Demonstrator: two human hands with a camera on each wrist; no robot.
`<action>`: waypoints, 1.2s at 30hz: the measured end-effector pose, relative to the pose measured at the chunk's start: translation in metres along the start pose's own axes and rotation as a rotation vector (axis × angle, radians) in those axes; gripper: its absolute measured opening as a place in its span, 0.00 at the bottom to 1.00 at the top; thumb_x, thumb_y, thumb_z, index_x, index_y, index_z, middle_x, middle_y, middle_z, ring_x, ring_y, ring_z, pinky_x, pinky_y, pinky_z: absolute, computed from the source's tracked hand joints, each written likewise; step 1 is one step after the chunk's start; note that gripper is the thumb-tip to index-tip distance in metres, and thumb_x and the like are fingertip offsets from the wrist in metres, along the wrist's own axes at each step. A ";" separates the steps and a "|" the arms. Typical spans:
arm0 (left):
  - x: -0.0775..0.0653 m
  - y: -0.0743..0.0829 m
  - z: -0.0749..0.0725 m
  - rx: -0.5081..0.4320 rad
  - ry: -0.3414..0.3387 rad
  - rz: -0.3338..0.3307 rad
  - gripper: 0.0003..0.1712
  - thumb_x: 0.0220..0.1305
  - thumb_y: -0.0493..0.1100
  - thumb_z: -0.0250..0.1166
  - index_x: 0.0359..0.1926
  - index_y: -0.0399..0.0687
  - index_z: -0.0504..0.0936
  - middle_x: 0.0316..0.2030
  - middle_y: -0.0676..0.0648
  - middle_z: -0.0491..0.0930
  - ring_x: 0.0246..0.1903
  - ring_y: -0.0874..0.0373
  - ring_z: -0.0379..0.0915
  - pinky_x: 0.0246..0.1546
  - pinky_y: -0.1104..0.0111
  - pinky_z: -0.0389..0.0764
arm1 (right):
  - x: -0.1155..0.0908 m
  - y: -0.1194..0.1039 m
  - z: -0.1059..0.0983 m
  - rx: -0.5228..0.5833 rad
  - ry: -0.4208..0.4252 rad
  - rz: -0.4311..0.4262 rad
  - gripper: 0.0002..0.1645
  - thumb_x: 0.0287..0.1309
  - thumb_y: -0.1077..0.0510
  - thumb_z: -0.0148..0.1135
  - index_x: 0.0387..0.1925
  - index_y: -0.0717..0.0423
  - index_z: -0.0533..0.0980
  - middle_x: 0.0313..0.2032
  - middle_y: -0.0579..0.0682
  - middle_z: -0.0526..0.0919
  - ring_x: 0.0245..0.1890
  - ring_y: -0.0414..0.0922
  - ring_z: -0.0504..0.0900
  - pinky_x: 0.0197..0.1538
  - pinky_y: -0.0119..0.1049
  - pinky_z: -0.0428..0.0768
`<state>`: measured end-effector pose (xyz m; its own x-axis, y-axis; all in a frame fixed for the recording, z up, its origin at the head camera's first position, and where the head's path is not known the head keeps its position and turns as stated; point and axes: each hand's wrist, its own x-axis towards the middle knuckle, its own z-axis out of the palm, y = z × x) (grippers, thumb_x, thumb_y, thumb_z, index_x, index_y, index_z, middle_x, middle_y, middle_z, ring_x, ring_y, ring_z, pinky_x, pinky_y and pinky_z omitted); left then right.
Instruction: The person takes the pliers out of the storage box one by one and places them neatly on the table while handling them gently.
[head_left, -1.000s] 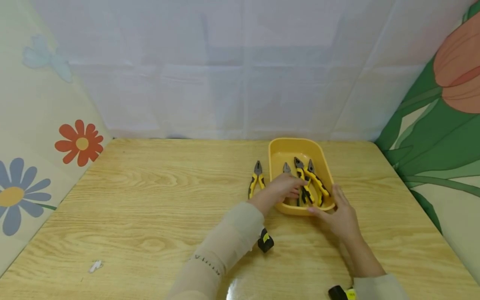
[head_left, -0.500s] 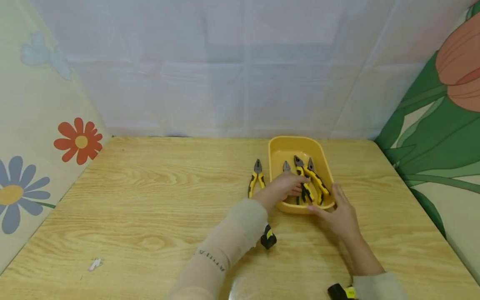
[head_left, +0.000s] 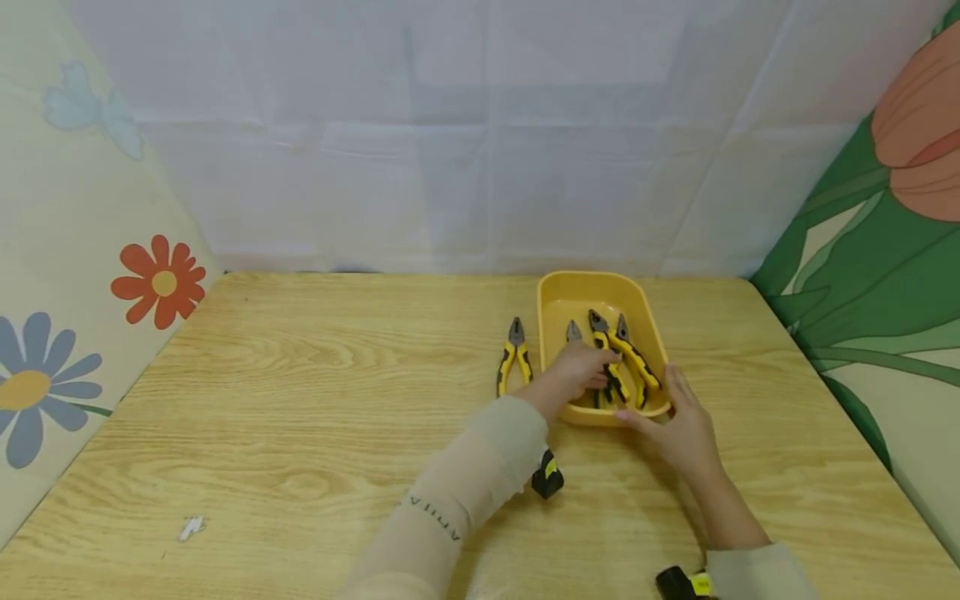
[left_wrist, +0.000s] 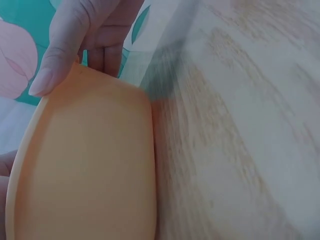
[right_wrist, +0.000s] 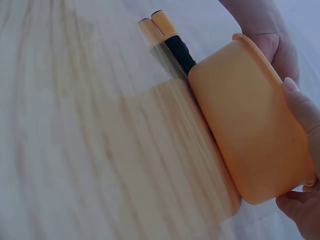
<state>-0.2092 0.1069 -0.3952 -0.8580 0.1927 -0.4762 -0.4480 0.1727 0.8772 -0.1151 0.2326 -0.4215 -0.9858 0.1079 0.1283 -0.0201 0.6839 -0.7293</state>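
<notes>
In the head view a yellow plastic tray (head_left: 592,287) stands at the back right of the table, with several yellow-and-black pliers (head_left: 630,358) in it. My left hand (head_left: 577,371) reaches in over the near left rim, its fingers around the handles of one pair of pliers (head_left: 573,331); only the grey nose shows beyond the hand. My right hand (head_left: 686,433) grips the tray's near right corner, thumb on the front rim. The right wrist view shows that thumb on the rim and fingers below. Another pair of pliers (head_left: 515,358) lies on the table left of the tray.
The wood-grain table (head_left: 300,375) backs onto a white cloth (head_left: 375,167). A small white scrap (head_left: 191,527) lies at the front left. Black wrist devices (head_left: 547,479) hang below both forearms. Flower-painted panels (head_left: 900,250) flank the table.
My left forearm and wrist have shifted slightly to the right while the hand stays over the same pliers. The right hand and the tray hold their place.
</notes>
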 end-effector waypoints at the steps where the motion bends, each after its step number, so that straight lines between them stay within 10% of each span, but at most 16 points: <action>1: 0.001 0.000 0.001 -0.020 0.012 -0.005 0.29 0.51 0.41 0.63 0.52 0.31 0.66 0.36 0.40 0.75 0.33 0.50 0.75 0.37 0.63 0.76 | 0.000 0.000 0.000 -0.001 0.000 0.000 0.60 0.40 0.42 0.64 0.63 0.65 0.41 0.63 0.63 0.40 0.60 0.61 0.42 0.58 0.55 0.48; 12: 0.000 -0.001 0.007 -0.290 0.072 -0.037 0.29 0.52 0.34 0.60 0.55 0.32 0.62 0.33 0.39 0.70 0.32 0.49 0.71 0.34 0.65 0.77 | -0.002 0.000 -0.001 -0.004 0.000 0.011 0.60 0.40 0.42 0.64 0.63 0.64 0.40 0.63 0.62 0.39 0.61 0.61 0.41 0.59 0.55 0.46; 36: 0.002 -0.002 0.021 -0.261 0.213 0.011 0.23 0.50 0.26 0.57 0.50 0.30 0.66 0.25 0.43 0.72 0.19 0.55 0.71 0.25 0.66 0.78 | -0.006 0.001 -0.001 0.008 0.015 0.003 0.59 0.40 0.43 0.65 0.63 0.65 0.41 0.63 0.62 0.40 0.61 0.60 0.41 0.59 0.54 0.47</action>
<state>-0.2047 0.1271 -0.3989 -0.8841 -0.0177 -0.4670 -0.4639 -0.0866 0.8816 -0.1095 0.2333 -0.4218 -0.9833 0.1210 0.1359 -0.0182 0.6778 -0.7350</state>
